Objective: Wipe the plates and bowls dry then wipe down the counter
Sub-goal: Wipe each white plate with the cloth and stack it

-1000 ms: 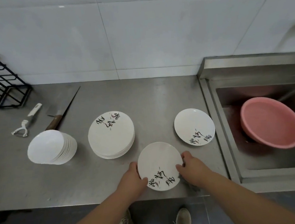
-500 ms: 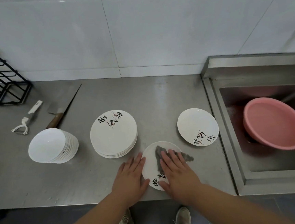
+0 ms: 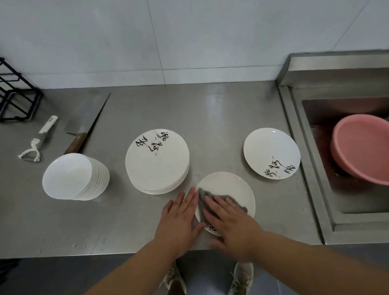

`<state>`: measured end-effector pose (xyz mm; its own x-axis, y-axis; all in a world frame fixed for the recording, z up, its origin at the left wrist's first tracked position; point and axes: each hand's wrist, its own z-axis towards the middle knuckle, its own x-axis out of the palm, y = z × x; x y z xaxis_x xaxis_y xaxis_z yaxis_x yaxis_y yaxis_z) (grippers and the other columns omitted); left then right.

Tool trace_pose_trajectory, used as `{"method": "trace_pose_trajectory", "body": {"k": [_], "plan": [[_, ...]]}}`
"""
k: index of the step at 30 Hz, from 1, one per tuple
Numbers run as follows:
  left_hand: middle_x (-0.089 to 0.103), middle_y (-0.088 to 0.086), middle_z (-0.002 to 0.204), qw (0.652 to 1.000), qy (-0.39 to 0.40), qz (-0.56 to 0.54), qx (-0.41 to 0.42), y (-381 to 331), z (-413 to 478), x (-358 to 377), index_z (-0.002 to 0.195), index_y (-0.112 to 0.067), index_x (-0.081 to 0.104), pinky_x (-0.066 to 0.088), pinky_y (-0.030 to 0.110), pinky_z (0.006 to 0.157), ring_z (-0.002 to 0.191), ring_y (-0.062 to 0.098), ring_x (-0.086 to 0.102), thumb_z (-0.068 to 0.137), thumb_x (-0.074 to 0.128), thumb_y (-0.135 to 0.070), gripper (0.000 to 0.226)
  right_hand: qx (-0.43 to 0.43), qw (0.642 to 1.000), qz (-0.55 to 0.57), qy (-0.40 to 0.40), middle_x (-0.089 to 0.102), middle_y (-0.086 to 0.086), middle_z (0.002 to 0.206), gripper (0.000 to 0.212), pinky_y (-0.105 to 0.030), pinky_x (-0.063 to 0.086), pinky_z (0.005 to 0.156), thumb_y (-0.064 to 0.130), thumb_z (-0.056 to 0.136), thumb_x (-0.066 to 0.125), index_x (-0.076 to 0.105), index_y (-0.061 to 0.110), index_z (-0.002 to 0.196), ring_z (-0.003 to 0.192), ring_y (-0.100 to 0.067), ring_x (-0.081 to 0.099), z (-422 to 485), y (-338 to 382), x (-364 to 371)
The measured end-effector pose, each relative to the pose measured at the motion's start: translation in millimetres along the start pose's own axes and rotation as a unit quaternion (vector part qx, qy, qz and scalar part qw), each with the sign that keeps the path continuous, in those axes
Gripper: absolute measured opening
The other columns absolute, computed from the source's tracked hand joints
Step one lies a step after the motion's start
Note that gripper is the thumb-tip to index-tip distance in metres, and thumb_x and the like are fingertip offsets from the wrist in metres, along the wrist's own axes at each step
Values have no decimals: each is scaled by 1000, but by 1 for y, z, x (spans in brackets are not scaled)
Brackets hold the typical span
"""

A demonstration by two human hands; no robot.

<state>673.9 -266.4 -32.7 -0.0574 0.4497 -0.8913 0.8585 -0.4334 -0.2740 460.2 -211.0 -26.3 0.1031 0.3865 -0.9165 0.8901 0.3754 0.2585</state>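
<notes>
A white plate [image 3: 227, 184] with black lettering lies near the front edge of the steel counter [image 3: 209, 113]. My right hand [image 3: 230, 221] presses flat on a grey cloth [image 3: 231, 199] spread over that plate. My left hand [image 3: 179, 219] lies flat, fingers apart, against the plate's left rim. A stack of matching plates [image 3: 157, 161] stands just behind. A single plate [image 3: 271, 153] lies to the right, near the sink. A stack of plain white bowls [image 3: 73, 176] sits tilted at the left.
A cleaver [image 3: 86, 131] and a white peeler [image 3: 39, 142] lie at the back left, with a black wire rack [image 3: 0, 86] beyond them. A sink [image 3: 333, 182] at the right holds a pink basin [image 3: 372, 148]. Water drops dot the counter's front edge.
The plate, held by both hands at its rims a second ago, now lies flat. My right hand brought the grey cloth onto it and slid it leftward across the plate.
</notes>
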Motion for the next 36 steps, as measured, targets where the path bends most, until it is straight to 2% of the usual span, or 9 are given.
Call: {"method": "trace_pose_trajectory", "body": {"k": [4, 11, 15, 18, 21, 26, 31, 34, 36], "plan": [[-25, -13, 167, 1000, 4, 4, -1, -1, -1, -1, 163, -31, -12, -7, 38, 125, 157, 14, -16, 102, 29, -66, 81, -53, 997, -51, -14, 29, -3, 170, 71, -48, 13, 127, 70, 102, 37, 43, 26, 157, 157, -26, 24, -29, -25, 3], [-24, -12, 168, 1000, 6, 11, -12, -7, 0, -3, 163, -29, -10, -4, 39, 128, 158, 16, -14, 103, 31, -62, 80, 156, 987, -43, -9, 27, -18, 168, 86, -55, 9, 123, 73, 95, 37, 41, 14, 158, 157, -38, 21, 5, -26, -5], [-27, -13, 164, 1000, -1, 15, -15, -7, 0, -1, 164, -29, -9, -4, 38, 127, 158, 16, -11, 103, 31, -61, 79, 52, 998, -33, 16, 15, -17, 172, 88, -50, 6, 122, 77, 98, 28, 32, 17, 162, 158, -37, 11, -24, -4, 13], [-29, -14, 163, 1000, 4, 20, -13, -7, -1, -2, 163, -30, -12, -5, 38, 127, 158, 16, -13, 104, 29, -60, 78, -27, 996, -82, 6, 31, -11, 168, 79, -47, 16, 120, 74, 101, 28, 40, 21, 158, 155, -32, 26, -53, -18, 12], [-27, -13, 165, 1000, 7, 23, -12, -8, -1, -4, 163, -29, -11, 0, 40, 129, 158, 17, -11, 104, 30, -59, 78, 11, 996, -90, 3, 38, -11, 165, 75, -49, 16, 122, 69, 96, 42, 48, 22, 154, 153, -32, 33, -44, -46, 2], [-28, -13, 164, 999, 8, 23, -22, -13, -3, -6, 163, -31, -12, -3, 39, 128, 158, 17, -12, 103, 30, -62, 79, 170, 985, -22, 38, 19, -8, 172, 81, -52, 0, 123, 72, 99, 25, 36, 20, 161, 160, -32, 6, -9, -44, -17], [-31, -12, 160, 997, 0, 59, -40, -14, -2, -2, 164, -29, -7, 2, 49, 127, 159, 24, -3, 100, 24, -67, 81, 244, 968, 52, 32, 31, -16, 167, 88, -55, 17, 125, 76, 99, 12, 47, 17, 155, 155, -45, 21, -41, 0, 4], [-26, -4, 166, 993, -14, 111, -27, -18, -3, -8, 165, -26, 5, -3, 54, 127, 159, 29, -5, 94, 18, -75, 87, 233, 966, 85, 77, -4, -4, 173, 97, -54, -1, 124, 82, 89, -1, 19, 27, 165, 158, -43, -7, -69, 15, -4], [-14, 2, 172, 992, -27, 125, -7, -18, -4, -10, 159, -24, 29, -3, 56, 126, 159, 32, -5, 92, 31, -80, 88, 226, 968, 83, 71, -17, 2, 172, 93, -49, -7, 123, 82, 89, -2, 6, 30, 166, 157, -38, -19, -70, 5, -12]]}}
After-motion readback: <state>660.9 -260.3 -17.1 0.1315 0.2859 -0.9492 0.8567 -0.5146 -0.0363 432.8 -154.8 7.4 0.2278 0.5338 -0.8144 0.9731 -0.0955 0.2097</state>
